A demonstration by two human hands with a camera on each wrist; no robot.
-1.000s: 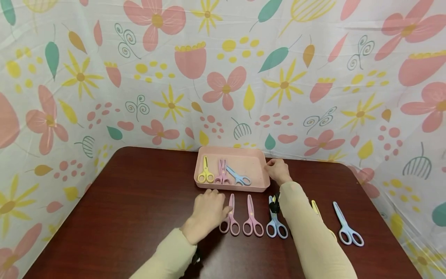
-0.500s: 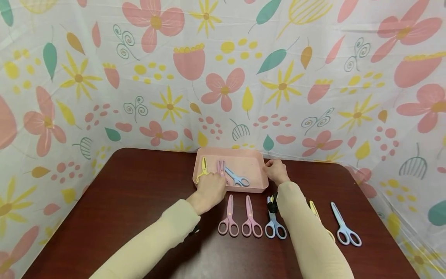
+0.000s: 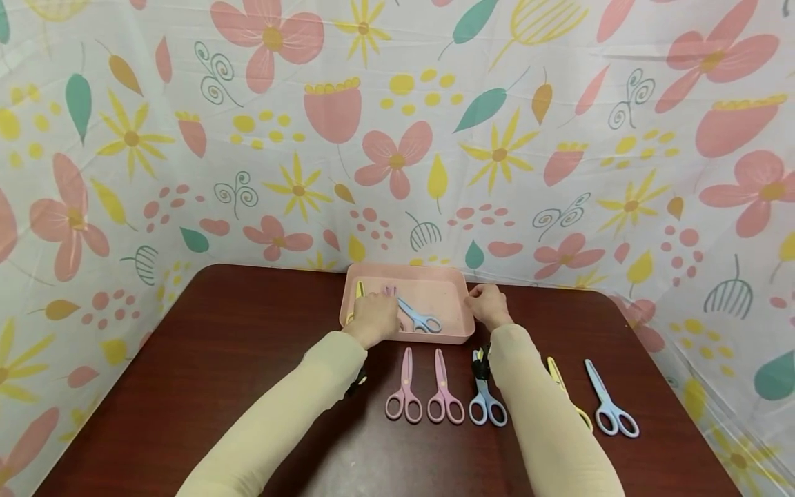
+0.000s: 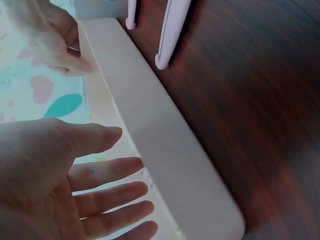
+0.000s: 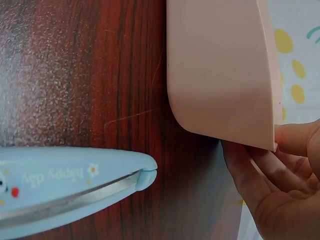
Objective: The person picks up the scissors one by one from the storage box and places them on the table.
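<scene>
A pink tray (image 3: 442, 338) stands at the back of the table, with yellow scissors (image 3: 359, 288), pink scissors (image 3: 390, 290) and blue scissors (image 3: 424, 322) inside. My left hand (image 3: 376, 318) is over the tray's left part and hides most of the yellow and pink pairs. In the left wrist view its fingers (image 4: 112, 196) are spread and relaxed above the tray, thumb apart, with nothing held. My right hand (image 3: 489, 306) pinches the tray's right rim; in the right wrist view the thumb lies over the rim, with fingers (image 5: 250, 175) outside and beneath the corner.
In front of the tray lie a row of scissors: pink (image 3: 404, 395), another pink (image 3: 443, 397), blue (image 3: 487, 406), yellow (image 3: 556, 373) and light blue (image 3: 611, 412). My right sleeve (image 3: 546, 414) partly covers the yellow pair. A flowered cloth (image 3: 397, 159) hangs behind the table (image 3: 248, 359).
My left hand has moved from the near pink scissors on the table, forward and up over the tray's left part. The right hand keeps its hold on the rim.
</scene>
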